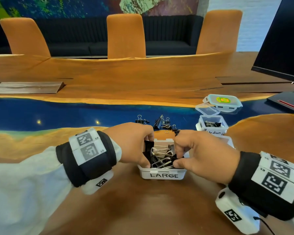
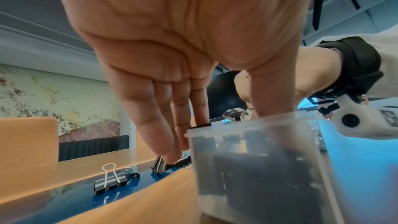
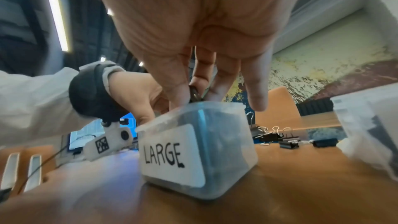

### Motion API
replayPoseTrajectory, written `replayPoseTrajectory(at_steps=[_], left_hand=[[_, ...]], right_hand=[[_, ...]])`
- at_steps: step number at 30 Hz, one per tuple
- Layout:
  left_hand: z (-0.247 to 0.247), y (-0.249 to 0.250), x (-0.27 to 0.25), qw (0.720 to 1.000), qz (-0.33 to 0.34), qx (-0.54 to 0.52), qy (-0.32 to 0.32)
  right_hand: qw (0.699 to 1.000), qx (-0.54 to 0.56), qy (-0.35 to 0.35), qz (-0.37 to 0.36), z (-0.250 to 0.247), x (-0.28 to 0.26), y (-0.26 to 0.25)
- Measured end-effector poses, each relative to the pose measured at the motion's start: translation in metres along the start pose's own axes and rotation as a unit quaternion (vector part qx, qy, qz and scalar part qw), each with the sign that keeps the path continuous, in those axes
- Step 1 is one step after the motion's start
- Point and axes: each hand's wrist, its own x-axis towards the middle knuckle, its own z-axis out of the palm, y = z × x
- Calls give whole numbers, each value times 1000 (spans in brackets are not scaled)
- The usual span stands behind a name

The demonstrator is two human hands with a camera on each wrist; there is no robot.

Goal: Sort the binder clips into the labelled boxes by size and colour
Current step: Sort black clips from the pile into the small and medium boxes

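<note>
Both hands reach into the LARGE box (image 1: 161, 175) on the surface (image 1: 143, 209), left hand (image 1: 134, 143) and right hand (image 1: 202, 155) each pinching black binder clips (image 1: 159, 155), fingertips largely hidden among them.

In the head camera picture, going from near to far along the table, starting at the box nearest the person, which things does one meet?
LARGE box → loose binder clips on the table → box lid with the yellow sticker → orange chair
</note>
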Motion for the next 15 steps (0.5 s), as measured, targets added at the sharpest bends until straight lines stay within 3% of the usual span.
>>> replayPoseTrajectory(at_steps=[5, 11, 15], left_hand=[[-7, 4, -2, 996, 55, -69, 5], [7, 10, -2, 996, 71, -41, 25], [0, 6, -8, 988, 73, -105, 92]], right_hand=[[999, -23, -25, 13, -8, -1, 5], [997, 23, -63, 24, -19, -3, 5], [998, -10, -47, 29, -17, -4, 4]])
